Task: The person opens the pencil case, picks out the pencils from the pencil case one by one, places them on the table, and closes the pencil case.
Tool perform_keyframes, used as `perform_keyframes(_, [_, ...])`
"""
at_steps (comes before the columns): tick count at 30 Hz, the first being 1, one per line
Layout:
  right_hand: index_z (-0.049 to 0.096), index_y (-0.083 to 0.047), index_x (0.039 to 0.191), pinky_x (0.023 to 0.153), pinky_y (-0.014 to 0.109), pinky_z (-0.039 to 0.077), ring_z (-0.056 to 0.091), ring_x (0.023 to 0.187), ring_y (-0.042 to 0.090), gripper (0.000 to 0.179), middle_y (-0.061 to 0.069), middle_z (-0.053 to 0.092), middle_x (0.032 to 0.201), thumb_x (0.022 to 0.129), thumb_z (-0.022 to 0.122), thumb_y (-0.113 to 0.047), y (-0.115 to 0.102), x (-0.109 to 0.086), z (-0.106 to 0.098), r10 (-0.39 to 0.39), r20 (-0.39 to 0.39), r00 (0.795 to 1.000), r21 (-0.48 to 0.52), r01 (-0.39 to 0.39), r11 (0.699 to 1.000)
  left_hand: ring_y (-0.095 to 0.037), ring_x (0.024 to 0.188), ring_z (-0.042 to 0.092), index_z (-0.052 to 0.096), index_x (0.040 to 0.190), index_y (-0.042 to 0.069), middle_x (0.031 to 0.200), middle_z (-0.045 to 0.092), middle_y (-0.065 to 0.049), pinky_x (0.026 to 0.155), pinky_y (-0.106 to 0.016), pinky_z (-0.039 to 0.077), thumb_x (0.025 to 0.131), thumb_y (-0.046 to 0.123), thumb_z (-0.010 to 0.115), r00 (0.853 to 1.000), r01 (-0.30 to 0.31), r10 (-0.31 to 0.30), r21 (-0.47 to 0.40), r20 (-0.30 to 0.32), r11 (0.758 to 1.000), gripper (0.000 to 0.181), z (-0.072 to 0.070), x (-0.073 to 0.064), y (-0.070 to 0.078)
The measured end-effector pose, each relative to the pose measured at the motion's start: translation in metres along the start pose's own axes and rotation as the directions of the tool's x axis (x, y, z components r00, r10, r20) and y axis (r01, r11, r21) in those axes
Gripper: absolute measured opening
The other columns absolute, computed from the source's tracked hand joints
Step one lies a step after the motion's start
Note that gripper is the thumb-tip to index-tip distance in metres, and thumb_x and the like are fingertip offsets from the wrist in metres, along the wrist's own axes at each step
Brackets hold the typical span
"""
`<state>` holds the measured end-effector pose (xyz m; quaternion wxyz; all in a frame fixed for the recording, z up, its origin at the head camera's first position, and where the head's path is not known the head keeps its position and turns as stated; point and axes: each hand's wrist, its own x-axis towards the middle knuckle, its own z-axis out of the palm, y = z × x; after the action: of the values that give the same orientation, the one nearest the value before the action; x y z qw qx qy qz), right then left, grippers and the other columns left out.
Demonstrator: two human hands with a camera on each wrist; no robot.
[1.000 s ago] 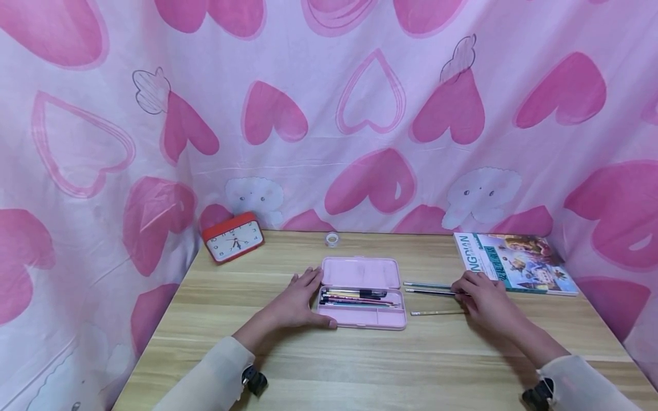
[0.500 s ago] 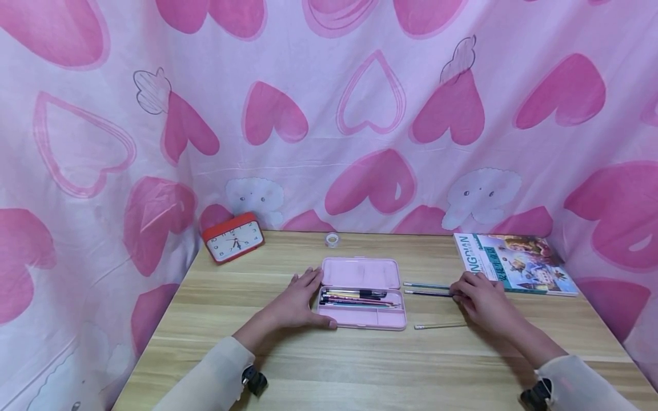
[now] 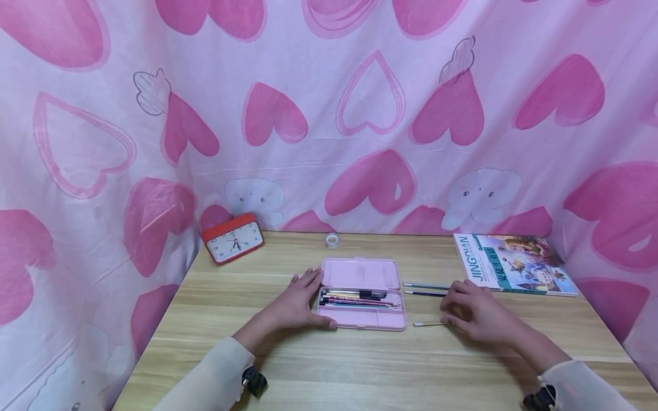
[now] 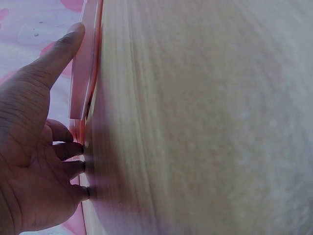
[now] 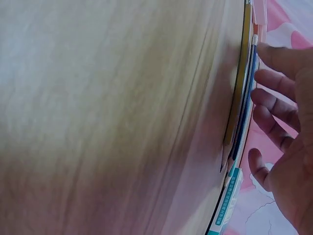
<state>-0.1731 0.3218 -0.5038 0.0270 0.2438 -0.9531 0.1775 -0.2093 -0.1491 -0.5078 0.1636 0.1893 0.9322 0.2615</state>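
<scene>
An open pink pencil case [image 3: 361, 274] lies mid-table with several pens and pencils [image 3: 356, 301] in its back compartment. My left hand [image 3: 292, 302] rests against the case's left side, thumb at the front corner and fingers spread toward the lid. Right of the case, my right hand [image 3: 478, 311] hovers with its thumb close to a yellow pencil [image 3: 428, 324] and its fingers beside a dark pencil [image 3: 424, 293]. A greenish pencil [image 3: 425, 285] lies just behind that one. In the right wrist view the fingers are loosely bent beside the yellow and dark blue pencils [image 5: 246, 98]; contact is unclear.
A red alarm clock [image 3: 233, 238] stands at the back left. A small tape roll [image 3: 332, 240] sits behind the case. A magazine [image 3: 519, 262] lies at the back right, beyond the right hand. A pink heart-patterned curtain [image 3: 360, 142] borders the table.
The yellow pencil first shifted toward the table's front. My right hand then moved slightly left and forward, its thumb coming to the yellow pencil. The left hand and case have stayed put.
</scene>
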Motion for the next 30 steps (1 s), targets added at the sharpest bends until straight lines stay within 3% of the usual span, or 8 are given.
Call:
perform_keyframes(8, [0.077,-0.047,0.102,0.085,0.031,0.033,0.047,0.093,-0.001,0.031,-0.027,0.061,0.102,0.093,0.090,-0.021,0.000,0.001,0.002,-0.057,0.074,0.996,0.032,0.055,0.998,-0.030,0.176,0.007,0.022,0.178,0.016,0.188,0.018,-0.004,0.143,-0.059,0.004,0.074,0.079,0.089,1.000,-0.002,0.002,0.002,-0.003,1.000,0.138,0.000,0.000,0.000])
perform_keyframes(17, [0.078,-0.043,0.101,0.089,0.036,0.045,0.054,0.098,0.001,0.029,-0.026,0.065,0.102,0.095,0.087,-0.016,-0.002,0.008,0.001,-0.014,0.042,0.999,-0.045,0.016,0.999,-0.030,0.176,0.007,0.022,0.178,0.016,0.188,0.018,-0.003,0.143,-0.058,0.004,0.074,0.079,0.089,1.000,0.000,0.000,0.002,-0.004,1.000,0.139,0.000,0.000,-0.001])
perform_keyframes(30, [0.083,-0.029,0.106,0.082,0.036,0.037,0.053,0.096,0.011,0.021,-0.012,0.068,0.105,0.095,0.086,-0.011,-0.002,0.017,0.008,0.033,-0.023,0.999,-0.120,-0.036,0.992,-0.030,0.176,0.007,0.021,0.178,0.015,0.188,0.018,-0.004,0.143,-0.057,0.004,0.075,0.078,0.089,1.000,0.001,-0.001,0.004,-0.002,1.000,0.139,0.000,0.000,0.001])
